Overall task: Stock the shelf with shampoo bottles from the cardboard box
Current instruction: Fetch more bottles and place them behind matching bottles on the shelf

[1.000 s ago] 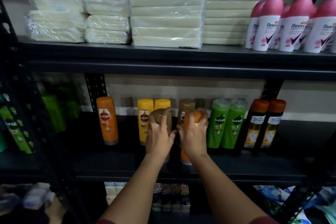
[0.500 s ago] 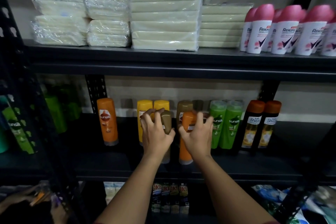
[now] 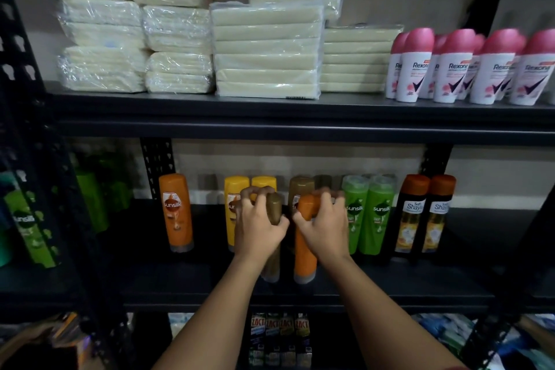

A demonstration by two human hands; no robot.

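Observation:
On the middle shelf (image 3: 390,282) my left hand (image 3: 258,227) grips a brown shampoo bottle (image 3: 272,267) that stands near the front edge. My right hand (image 3: 326,225) grips an orange shampoo bottle (image 3: 304,252) right beside it. Both bottles are upright with their bases on the shelf. Behind them runs a row of shampoo: one orange bottle (image 3: 176,213), two yellow bottles (image 3: 235,189), brown bottles (image 3: 300,189), two green bottles (image 3: 371,215) and two dark bottles with orange caps (image 3: 423,213). No cardboard box can be made out.
The upper shelf holds plastic-wrapped cream packs (image 3: 264,51) and pink-capped deodorants (image 3: 468,69). More green bottles (image 3: 90,195) stand in the left bay behind a black post (image 3: 39,159). Small boxes (image 3: 279,336) sit on the shelf below.
Both hands have come slightly nearer and lower with their bottles, which now stand on the shelf's front part. My view has tilted down a little.

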